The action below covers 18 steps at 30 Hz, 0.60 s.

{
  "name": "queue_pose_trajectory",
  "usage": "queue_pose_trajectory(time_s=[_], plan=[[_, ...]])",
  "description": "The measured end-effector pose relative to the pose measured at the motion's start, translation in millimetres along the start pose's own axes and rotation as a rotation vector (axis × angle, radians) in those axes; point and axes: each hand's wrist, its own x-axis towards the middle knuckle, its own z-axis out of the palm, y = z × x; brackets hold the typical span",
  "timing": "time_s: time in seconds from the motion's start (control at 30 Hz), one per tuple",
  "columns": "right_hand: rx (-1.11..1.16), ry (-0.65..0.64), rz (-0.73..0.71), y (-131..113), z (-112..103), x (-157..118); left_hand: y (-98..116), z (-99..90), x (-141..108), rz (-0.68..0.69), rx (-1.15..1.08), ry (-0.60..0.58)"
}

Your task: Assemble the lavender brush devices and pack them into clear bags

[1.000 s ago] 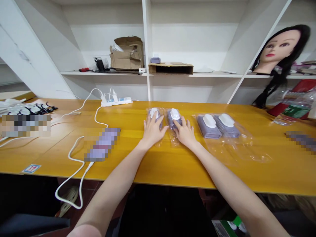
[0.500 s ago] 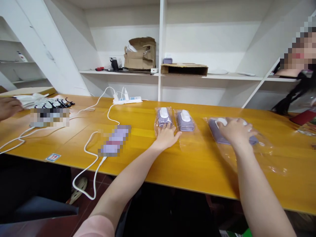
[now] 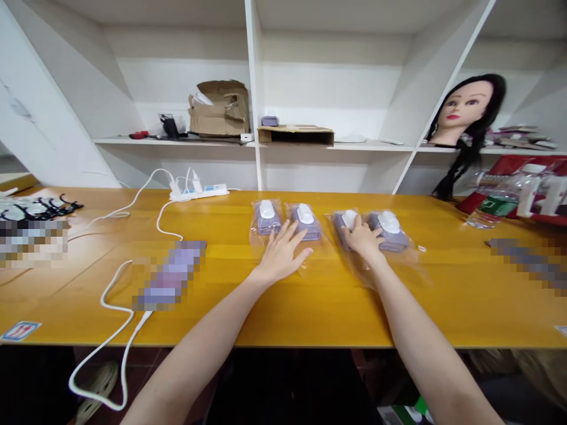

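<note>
Purple wipe packs [image 3: 305, 223] with white plastic lids lie in a row of four across a yellow wooden tabletop [image 3: 447, 301], each seemingly in a clear plastic bag [image 3: 260, 242]. The film is hard to make out, and around the two right-hand packs it overlaps, so I cannot tell where one bag ends.

The right hand [image 3: 363, 239] rests palm down and open on those two packs, its fingers spread over the inner halves and hiding part of both. It holds nothing closed, though I cannot tell how hard it presses. Half a second ago it lay further right, covering most of the pair; now both white lids show.

The left hand [image 3: 281, 254] is also open, fingers spread, gripping nothing. Its fingertips [image 3: 305, 251] reach the lower edge of the second pack's film, just below the first two packs.

To the left, a long object [image 3: 170, 277] is pixelated beyond telling, with a white cable [image 3: 115, 301] running from it. Behind the packs sits a white power strip [image 3: 199, 192].
</note>
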Motion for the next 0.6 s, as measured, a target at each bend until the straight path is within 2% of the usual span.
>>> queue_pose_trajectory(time_s=[0.07,0.13,0.2,0.27,0.3,0.33,0.37,0.43,0.5,0.53,0.6], plan=[[0.005,0.004,-0.010,0,0,0,2,1.6,-1,0.077,-0.004,-0.059],[0.006,0.028,-0.010,-1,-3,-4,1,3.5,-1,0.089,0.004,-0.096],[-0.004,0.135,-0.058,-2,-12,-14,0,4.2,-2,0.075,0.010,-0.099],[0.018,0.299,-0.212,-6,-24,-27,0,2.6,-2,0.075,0.009,-0.069],[0.065,0.331,-0.339,-9,-30,-34,0,1.2,-3,0.088,0.008,-0.050],[0.142,0.290,-0.477,-11,-36,-41,1,-0.3,-4,0.110,0.009,-0.031],[0.225,0.183,-0.609,-14,-40,-47,1,-1.8,-4,0.139,0.013,-0.014],[0.344,-0.107,-0.815,-20,-42,-57,3,-3.5,-6,0.203,0.024,0.001],[0.355,-0.360,-0.957,-24,-38,-63,4,-3.0,-6,0.229,0.039,-0.011],[0.327,-0.431,-1.009,-25,-34,-65,4,-2.1,-6,0.218,0.046,-0.022],[0.263,-0.491,-1.076,-26,-27,-66,3,0.5,-5,0.171,0.045,-0.033]])
